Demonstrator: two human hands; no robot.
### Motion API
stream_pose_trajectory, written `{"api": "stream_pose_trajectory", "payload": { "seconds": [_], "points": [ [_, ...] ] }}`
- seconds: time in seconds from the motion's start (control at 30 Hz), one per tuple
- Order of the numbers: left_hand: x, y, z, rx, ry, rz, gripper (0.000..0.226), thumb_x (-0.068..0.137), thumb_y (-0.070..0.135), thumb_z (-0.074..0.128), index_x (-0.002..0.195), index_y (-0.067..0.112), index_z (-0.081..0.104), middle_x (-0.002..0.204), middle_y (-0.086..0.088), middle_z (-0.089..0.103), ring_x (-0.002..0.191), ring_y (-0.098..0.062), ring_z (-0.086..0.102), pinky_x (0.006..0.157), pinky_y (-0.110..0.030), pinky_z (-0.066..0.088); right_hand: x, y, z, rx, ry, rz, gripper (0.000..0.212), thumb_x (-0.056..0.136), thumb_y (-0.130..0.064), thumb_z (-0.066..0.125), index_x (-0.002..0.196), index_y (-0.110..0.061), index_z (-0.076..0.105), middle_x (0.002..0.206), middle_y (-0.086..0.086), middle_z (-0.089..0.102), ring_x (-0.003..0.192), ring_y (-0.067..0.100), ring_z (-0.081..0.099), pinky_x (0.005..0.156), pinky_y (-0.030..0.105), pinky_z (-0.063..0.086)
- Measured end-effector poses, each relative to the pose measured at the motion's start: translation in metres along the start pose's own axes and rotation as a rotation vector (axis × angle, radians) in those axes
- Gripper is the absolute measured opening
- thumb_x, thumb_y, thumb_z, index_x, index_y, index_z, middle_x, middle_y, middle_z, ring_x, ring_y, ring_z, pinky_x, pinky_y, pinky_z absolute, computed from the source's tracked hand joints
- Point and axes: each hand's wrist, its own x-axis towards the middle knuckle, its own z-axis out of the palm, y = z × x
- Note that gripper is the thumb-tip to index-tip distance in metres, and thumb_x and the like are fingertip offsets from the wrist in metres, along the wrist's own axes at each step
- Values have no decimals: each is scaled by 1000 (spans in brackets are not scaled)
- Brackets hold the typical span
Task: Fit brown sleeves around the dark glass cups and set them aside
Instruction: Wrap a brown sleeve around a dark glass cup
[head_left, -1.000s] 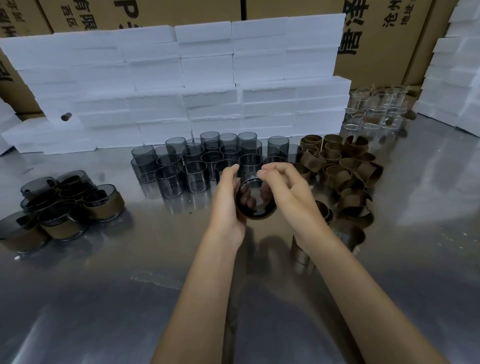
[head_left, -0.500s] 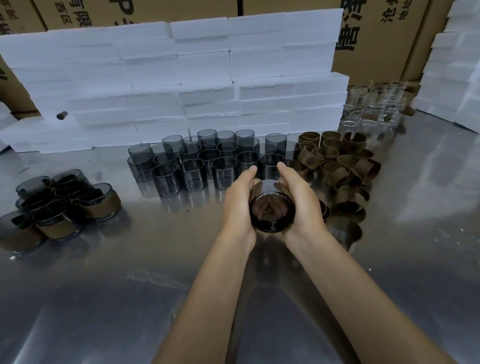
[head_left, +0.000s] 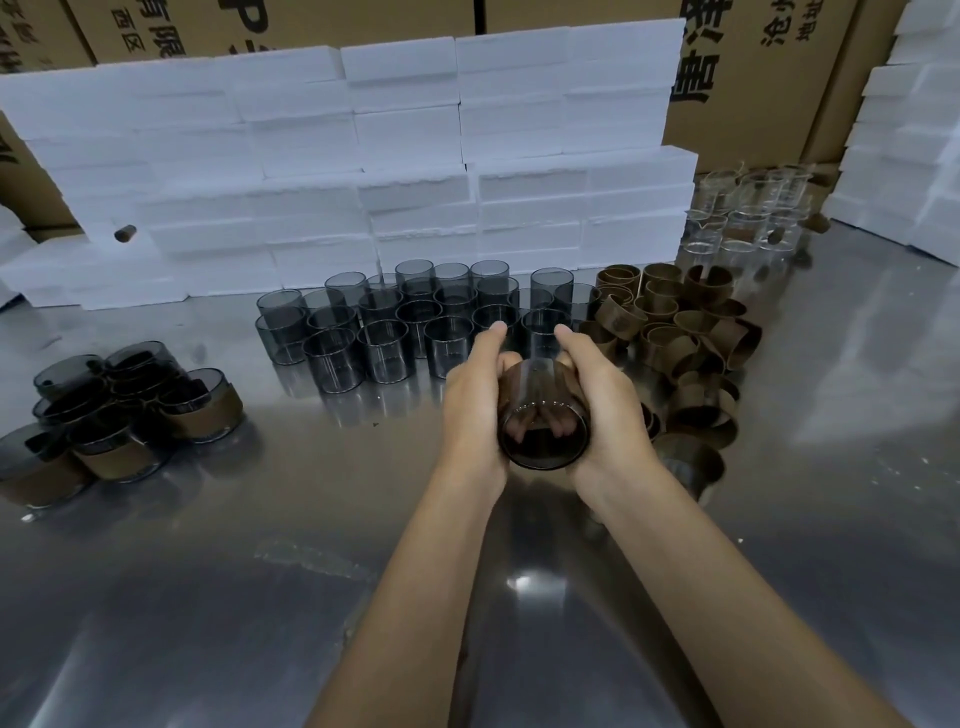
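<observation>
A dark glass cup (head_left: 543, 434) is held above the table centre, its mouth tilted toward the camera. My left hand (head_left: 475, 400) grips its left side and my right hand (head_left: 602, 400) grips its right side; a brown sleeve seems wrapped round it under my palms, mostly hidden. Several bare dark cups (head_left: 410, 322) stand in rows behind my hands. Loose brown sleeves (head_left: 685, 332) lie piled to the right. Several sleeved cups (head_left: 130, 415) sit grouped at the left.
The steel table (head_left: 260, 597) is reflective. White foam blocks (head_left: 363, 171) are stacked along the back and at the right edge (head_left: 914, 130). Clear glass cups (head_left: 748, 213) stand at the back right. Cardboard boxes (head_left: 753, 67) rise behind.
Both hands have closed round the cup's sides and drawn it slightly nearer and lower. Before, my fingertips worked at its rim.
</observation>
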Motion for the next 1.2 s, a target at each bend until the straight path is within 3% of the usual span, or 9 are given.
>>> {"api": "stream_pose_trajectory", "payload": {
  "seconds": [0.13, 0.27, 0.43, 0.63, 0.83, 0.9, 0.97, 1.07, 1.2],
  "points": [
    [1, 7, -1, 172, 10, 193, 66, 102, 39, 50, 39, 23, 39, 43, 5, 33, 42, -9, 34, 50, -21, 40, 0, -5, -1, -13, -89, 25, 48, 92, -33, 70, 48, -24, 54, 54, -4, 52, 53, 13, 56, 63, 30, 51],
    [1, 5, -1, 199, 8, 299, 67, 105, 28, 44, 39, 16, 44, 41, 4, 39, 43, -8, 37, 50, -16, 39, 0, -6, -1, -20, -116, 59, 52, 92, -34, 69, 47, -23, 46, 51, -3, 40, 46, 11, 47, 55, 27, 46],
    [2, 4, -2, 172, -10, 291, 66, 106, 29, 44, 41, 18, 42, 45, 3, 40, 46, -9, 39, 52, -19, 40, -2, -3, 0, -92, -119, -6, 52, 90, -32, 72, 44, -24, 51, 49, -9, 40, 41, 6, 43, 45, 24, 40],
    [1, 3, 0, 124, -37, 248, 68, 107, 32, 45, 40, 21, 39, 44, 6, 37, 43, -8, 37, 45, -19, 37, -4, -3, 1, -140, -128, -21, 41, 90, -31, 72, 55, -24, 51, 53, -6, 42, 47, 9, 45, 53, 28, 41],
    [0, 4, -2, 127, -34, 258, 67, 106, 34, 46, 41, 22, 41, 46, 6, 40, 45, -8, 40, 48, -19, 39, -6, -3, 2, -170, -116, -46, 37, 91, -31, 71, 62, -23, 50, 55, -6, 41, 51, 10, 43, 56, 31, 38],
    [0, 6, -1, 163, 2, 315, 69, 107, 36, 46, 40, 23, 43, 46, 7, 42, 46, -7, 42, 51, -19, 40, -4, -4, 2, -173, -117, -61, 36, 91, -35, 70, 62, -22, 52, 59, -4, 45, 54, 11, 45, 58, 31, 40],
    [-1, 8, -1, 200, 34, 431, 70, 108, 41, 45, 40, 24, 45, 44, 10, 44, 45, -5, 44, 56, -19, 41, -4, -5, 1, -173, -188, -27, 34, 93, -43, 65, 69, -19, 65, 69, 0, 60, 64, 14, 58, 66, 33, 48],
    [-2, 11, -3, 223, 43, 586, 68, 106, 49, 43, 43, 23, 48, 44, 5, 55, 49, -6, 57, 67, -22, 47, -7, -6, 1, -85, -345, 213, 49, 96, -55, 54, 96, -11, 75, 92, 11, 73, 81, 23, 71, 77, 39, 58],
    [3, 12, -9, 231, 104, 648, 67, 103, 58, 39, 46, 23, 51, 65, -4, 72, 72, -17, 68, 92, -36, 51, -5, -2, 1, -104, -337, 244, 43, 101, -51, 49, 111, -16, 72, 94, 10, 77, 79, 22, 76, 67, 42, 62]
  ]
}}
